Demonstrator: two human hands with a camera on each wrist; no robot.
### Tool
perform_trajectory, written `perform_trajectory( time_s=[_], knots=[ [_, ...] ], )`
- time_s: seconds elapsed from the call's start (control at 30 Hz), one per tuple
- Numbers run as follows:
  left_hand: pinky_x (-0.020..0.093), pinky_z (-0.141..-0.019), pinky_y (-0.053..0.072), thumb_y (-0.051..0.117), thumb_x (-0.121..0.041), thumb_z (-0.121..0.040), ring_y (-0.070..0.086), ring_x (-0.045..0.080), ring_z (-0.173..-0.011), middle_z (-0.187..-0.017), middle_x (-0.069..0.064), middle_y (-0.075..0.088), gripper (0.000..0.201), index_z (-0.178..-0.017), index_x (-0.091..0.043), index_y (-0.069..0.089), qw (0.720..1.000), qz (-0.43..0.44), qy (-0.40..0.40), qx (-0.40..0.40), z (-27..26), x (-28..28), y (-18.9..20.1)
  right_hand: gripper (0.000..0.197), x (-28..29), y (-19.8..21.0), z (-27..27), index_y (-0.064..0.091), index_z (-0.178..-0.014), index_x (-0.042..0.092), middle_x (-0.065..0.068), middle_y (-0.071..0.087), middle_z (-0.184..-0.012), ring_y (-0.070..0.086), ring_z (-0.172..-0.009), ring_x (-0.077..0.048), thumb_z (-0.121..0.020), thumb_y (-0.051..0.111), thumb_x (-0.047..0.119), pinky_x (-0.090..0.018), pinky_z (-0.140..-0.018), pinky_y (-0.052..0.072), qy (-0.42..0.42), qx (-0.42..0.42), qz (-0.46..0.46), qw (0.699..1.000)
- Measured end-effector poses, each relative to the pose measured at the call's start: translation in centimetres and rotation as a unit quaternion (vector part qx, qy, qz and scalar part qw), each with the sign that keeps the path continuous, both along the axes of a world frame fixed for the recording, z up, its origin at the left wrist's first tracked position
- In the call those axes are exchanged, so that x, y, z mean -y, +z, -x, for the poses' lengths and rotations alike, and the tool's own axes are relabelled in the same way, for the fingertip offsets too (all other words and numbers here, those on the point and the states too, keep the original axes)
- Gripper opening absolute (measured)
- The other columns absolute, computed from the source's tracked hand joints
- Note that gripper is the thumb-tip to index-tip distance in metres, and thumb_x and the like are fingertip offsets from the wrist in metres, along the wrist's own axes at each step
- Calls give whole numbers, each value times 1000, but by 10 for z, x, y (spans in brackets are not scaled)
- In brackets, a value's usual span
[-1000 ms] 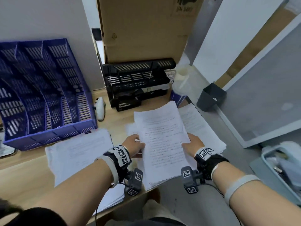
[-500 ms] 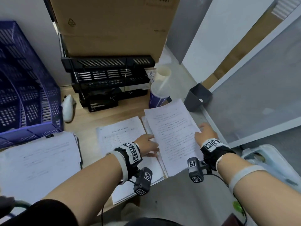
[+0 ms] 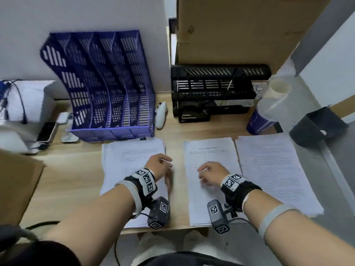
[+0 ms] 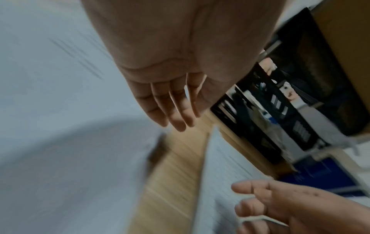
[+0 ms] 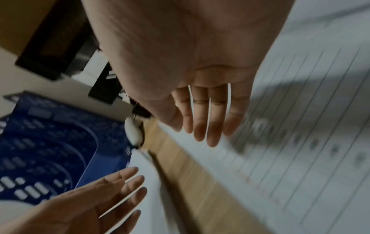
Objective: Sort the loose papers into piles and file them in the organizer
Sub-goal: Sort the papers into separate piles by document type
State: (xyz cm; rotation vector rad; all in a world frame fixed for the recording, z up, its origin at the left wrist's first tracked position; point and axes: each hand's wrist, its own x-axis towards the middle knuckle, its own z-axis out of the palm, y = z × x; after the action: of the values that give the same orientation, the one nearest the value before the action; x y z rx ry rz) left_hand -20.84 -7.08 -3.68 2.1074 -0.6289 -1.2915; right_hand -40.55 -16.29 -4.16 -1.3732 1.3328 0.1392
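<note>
Three piles of printed paper lie side by side on the wooden desk: a left pile, a middle pile topped by a lined form, and a right pile overhanging the desk's right edge. Behind the left pile stands the blue slotted organizer. My left hand hovers over the left pile's right edge with its fingers straight and holding nothing. My right hand is over the middle pile, fingers spread and straight, also holding nothing.
A black tray rack sits under a cardboard box at the back. A purple cup, a white handheld device, a phone and a dark bin stand around the piles. Brown cardboard lies at the left.
Both hands held a sheaf of paper, laid it on the right pile and let go. They have moved left and now hover over the left and middle piles.
</note>
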Motion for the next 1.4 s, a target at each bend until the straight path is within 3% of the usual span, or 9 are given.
perform_trajectory(
  time_s=[0.2,0.3,0.43,0.57,0.7,0.87,1.07,1.2,1.4],
  knots=[
    [31,-82,50,56,-11,-87,63,32,-108,-128,14,59,34,-121,-17,61,978,-136,35,154,-103,-95,-16,36,-63,-23,-86,63,-109,4,-21,66,-105,67,-86,-28,-79,64,23,-48,-85,58,100,-70,6,993],
    [27,-81,42,56,-10,-89,58,30,-113,-135,13,55,46,-135,-12,51,972,-169,-1,161,-132,-123,-21,13,-81,-22,-108,59,-75,10,-8,60,-74,62,-68,-21,-78,64,22,-36,-68,56,123,-109,80,983],
    [34,-81,50,51,-18,-76,60,26,-85,-101,10,68,30,-102,-11,63,973,-153,-41,170,-153,-140,-34,26,-95,-31,-123,45,-60,19,4,47,-59,44,-54,-14,-76,65,21,-21,-51,35,98,-138,133,977],
    [27,-62,36,50,-9,-80,44,20,-68,-76,7,54,8,-75,-13,55,970,-150,-66,181,-167,-145,-32,21,-102,-32,-130,53,-60,19,2,54,-63,51,-60,-18,-77,66,20,-21,-59,40,84,-135,119,980],
    [28,-53,33,49,-6,-82,43,23,-67,-66,4,42,27,-58,-12,38,968,-147,-94,178,-164,-142,-21,19,-106,-29,-125,63,-63,21,5,65,-71,61,-70,-20,-79,61,12,-23,-66,51,41,-136,154,978],
    [48,-84,53,50,-14,-82,60,44,-103,-116,30,57,30,-101,8,57,967,-144,-115,177,-151,-132,-25,22,-106,-28,-112,60,-59,18,5,64,-66,63,-67,-22,-78,53,8,-31,-64,60,-1,-123,177,977],
    [32,-64,43,47,-15,-85,54,29,-77,-103,23,58,15,-93,-5,55,966,-135,-149,160,-140,-126,-22,20,-106,-27,-106,50,-68,21,5,53,-66,51,-63,-15,-77,67,17,-21,-52,37,6,-122,173,977],
    [37,-95,51,54,-22,-87,60,30,-110,-137,13,50,47,-134,-18,54,974,-122,-125,142,-139,-124,-30,22,-104,-29,-98,42,-71,18,1,46,-65,43,-59,-18,-80,56,4,-24,-51,31,-18,-120,212,970],
    [36,-99,47,68,-27,-84,56,29,-118,-136,14,51,69,-144,-13,37,980,-95,-90,152,-129,-116,-34,16,-95,-25,-77,43,-84,12,1,54,-82,49,-70,-20,-86,47,-3,-28,-60,33,-57,-65,188,978]
  ],
)
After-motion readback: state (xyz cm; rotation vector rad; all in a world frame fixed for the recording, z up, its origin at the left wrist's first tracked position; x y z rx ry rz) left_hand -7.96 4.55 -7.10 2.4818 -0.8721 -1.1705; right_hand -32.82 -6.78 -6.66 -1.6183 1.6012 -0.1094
